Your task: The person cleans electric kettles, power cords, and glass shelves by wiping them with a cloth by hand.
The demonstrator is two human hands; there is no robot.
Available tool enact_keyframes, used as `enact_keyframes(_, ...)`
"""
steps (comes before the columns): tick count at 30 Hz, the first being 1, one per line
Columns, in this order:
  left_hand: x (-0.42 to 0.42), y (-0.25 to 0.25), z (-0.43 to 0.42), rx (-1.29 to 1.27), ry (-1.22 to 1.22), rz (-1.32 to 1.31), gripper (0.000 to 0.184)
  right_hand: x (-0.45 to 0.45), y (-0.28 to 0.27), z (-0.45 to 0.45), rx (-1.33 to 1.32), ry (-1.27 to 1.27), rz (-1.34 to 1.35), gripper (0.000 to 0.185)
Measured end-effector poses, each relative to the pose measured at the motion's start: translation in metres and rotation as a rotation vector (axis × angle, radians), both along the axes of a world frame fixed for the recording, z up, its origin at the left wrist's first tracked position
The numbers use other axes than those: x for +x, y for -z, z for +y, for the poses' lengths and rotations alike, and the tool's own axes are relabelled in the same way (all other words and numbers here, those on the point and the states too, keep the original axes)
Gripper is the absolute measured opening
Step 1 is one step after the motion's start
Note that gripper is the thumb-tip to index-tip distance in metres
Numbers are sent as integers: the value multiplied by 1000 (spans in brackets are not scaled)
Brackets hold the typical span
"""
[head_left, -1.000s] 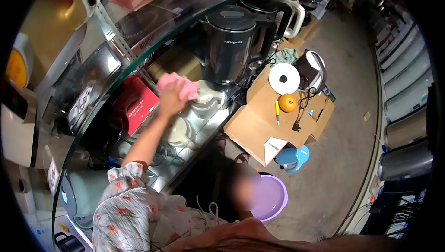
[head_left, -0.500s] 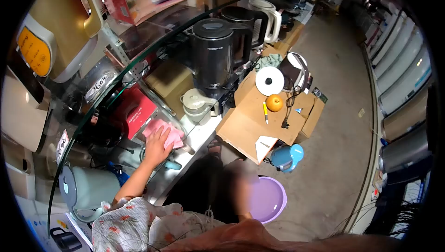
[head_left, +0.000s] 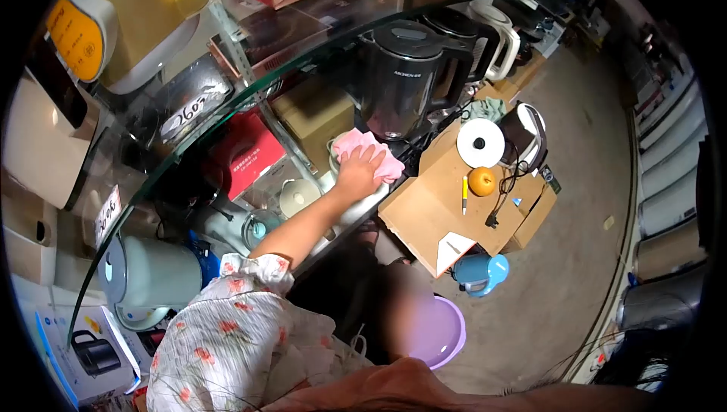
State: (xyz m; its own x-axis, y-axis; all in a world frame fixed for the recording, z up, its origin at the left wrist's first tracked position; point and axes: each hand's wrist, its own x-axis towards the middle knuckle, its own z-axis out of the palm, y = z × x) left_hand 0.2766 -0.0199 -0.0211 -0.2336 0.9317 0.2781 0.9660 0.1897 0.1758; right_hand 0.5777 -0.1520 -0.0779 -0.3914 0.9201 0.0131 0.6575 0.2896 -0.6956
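My left hand (head_left: 359, 176) lies over a pink cloth (head_left: 369, 153), its fingers bent onto it. Beneath the cloth is a pale pot, almost wholly covered, beside a tall dark electric kettle (head_left: 401, 82). Nearer me on the same shelf stand a cream-lidded pot (head_left: 298, 197) and a clear glass kettle (head_left: 260, 228) with a teal part. A blurred skin-toned shape, apparently my right arm and hand (head_left: 400, 319), hangs near a purple basin (head_left: 441, 336). No fingers can be made out there.
A glass shelf edge (head_left: 261, 79) curves above the lower shelf. On the floor side, an open cardboard box (head_left: 432, 200) holds a white lid (head_left: 481, 143), an orange round fruit (head_left: 482, 181), a yellow cutter (head_left: 465, 194) and a cord. A blue kettle (head_left: 477, 272) stands beside it.
My left hand and the pink cloth have moved right and farther along the shelf, from the nearer pot to the one by the dark kettle. The view has shifted slightly.
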Motion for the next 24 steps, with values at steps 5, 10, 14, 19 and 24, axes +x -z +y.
enact_keyframes(5,-8,-17,-106,-74,88,-123,63,-2,9,-2,19,6,53,29)
enact_keyframes(10,1,-21,-174,-119,38,1,69,-4,-20,1,-116,2,-7,30)
enact_keyframes(14,0,-8,-88,-1,115,-57,64,0,-5,2,-69,-21,21,30)
enact_keyframes(19,9,-5,9,24,91,-39,59,10,53,-7,-19,-7,71,31)
enact_keyframes(24,7,-1,-62,-2,135,-81,65,34,125,-19,50,-24,101,33)
